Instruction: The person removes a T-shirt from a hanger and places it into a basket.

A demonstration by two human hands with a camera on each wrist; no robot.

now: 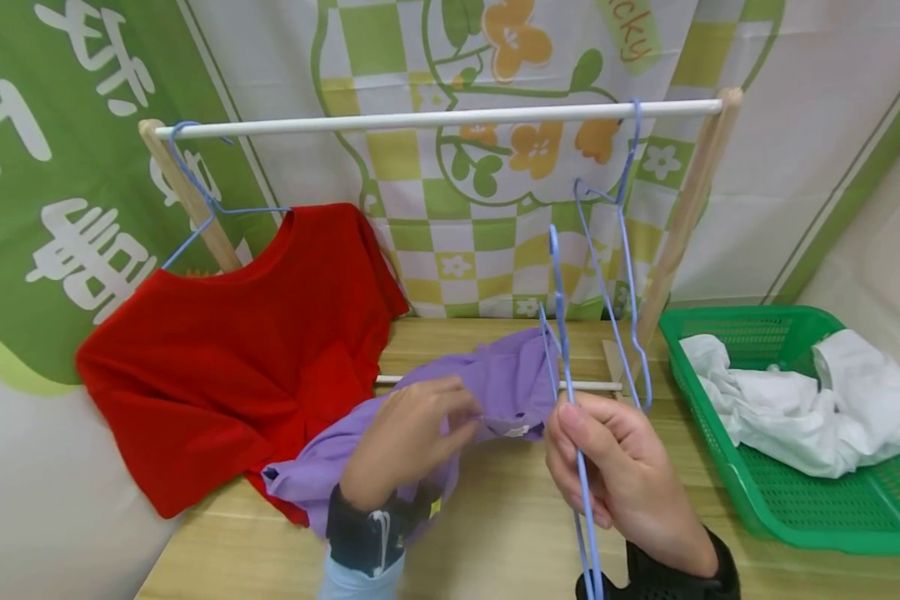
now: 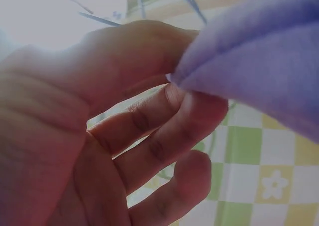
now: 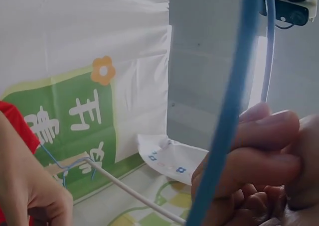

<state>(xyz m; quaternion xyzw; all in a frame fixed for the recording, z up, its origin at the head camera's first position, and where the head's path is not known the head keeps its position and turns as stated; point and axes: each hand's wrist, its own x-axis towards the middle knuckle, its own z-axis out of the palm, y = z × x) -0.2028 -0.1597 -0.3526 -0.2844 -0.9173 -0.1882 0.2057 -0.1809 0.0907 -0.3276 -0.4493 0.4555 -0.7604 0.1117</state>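
Observation:
My left hand pinches the edge of a purple shirt between thumb and fingers; the left wrist view shows the purple cloth at the fingertips. A blue wire hanger stands nearly upright in my right hand, its hook end upward. In the right wrist view the hanger crosses close in front of the curled fingers. Part of the shirt lies behind my left hand and the hanger. The shirt spreads across the wooden table, next to a red shirt.
The red shirt is on a blue hanger hooked at the left of a white rail. Another blue hanger hangs at the rail's right. White cloths lie in a green basket on the right.

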